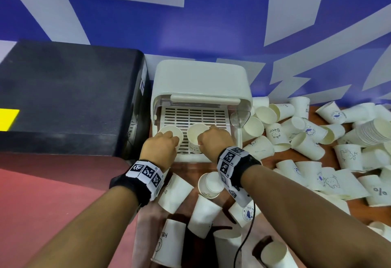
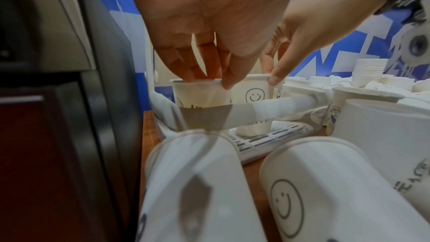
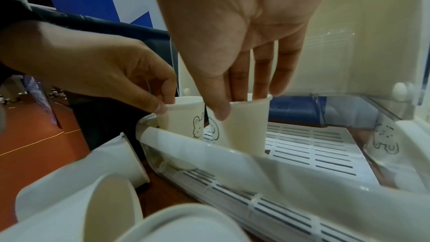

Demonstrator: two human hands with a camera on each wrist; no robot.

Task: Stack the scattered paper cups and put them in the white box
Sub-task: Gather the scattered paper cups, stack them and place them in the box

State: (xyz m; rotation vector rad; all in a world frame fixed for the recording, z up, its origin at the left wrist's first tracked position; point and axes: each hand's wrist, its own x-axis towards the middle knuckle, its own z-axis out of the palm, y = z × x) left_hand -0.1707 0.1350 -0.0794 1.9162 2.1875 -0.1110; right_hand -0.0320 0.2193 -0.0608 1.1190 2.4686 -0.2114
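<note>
The white box [image 1: 201, 81] stands open, its slatted tray [image 1: 211, 117] showing. Two paper cups are upright inside near the front wall. My left hand [image 1: 169, 138] pinches the rim of the left cup [image 1: 172, 131], fingers inside and thumb outside; the right wrist view shows it as a bunny-printed cup [image 3: 184, 117]. My right hand [image 1: 206, 138] pinches the rim of the neighbouring cup [image 1: 195, 134] the same way. That smiley-printed cup [image 2: 253, 89] reaches the tray floor. The left cup's [image 2: 197, 95] base is hidden behind the box's front wall.
A black machine [image 1: 63, 98] sits tight against the box's left side. Several loose cups [image 1: 306, 140] cover the wooden table to the right, with a nested stack [image 1: 374, 132] further out. More cups [image 1: 203, 217] and a black cable [image 1: 245, 240] lie under my forearms.
</note>
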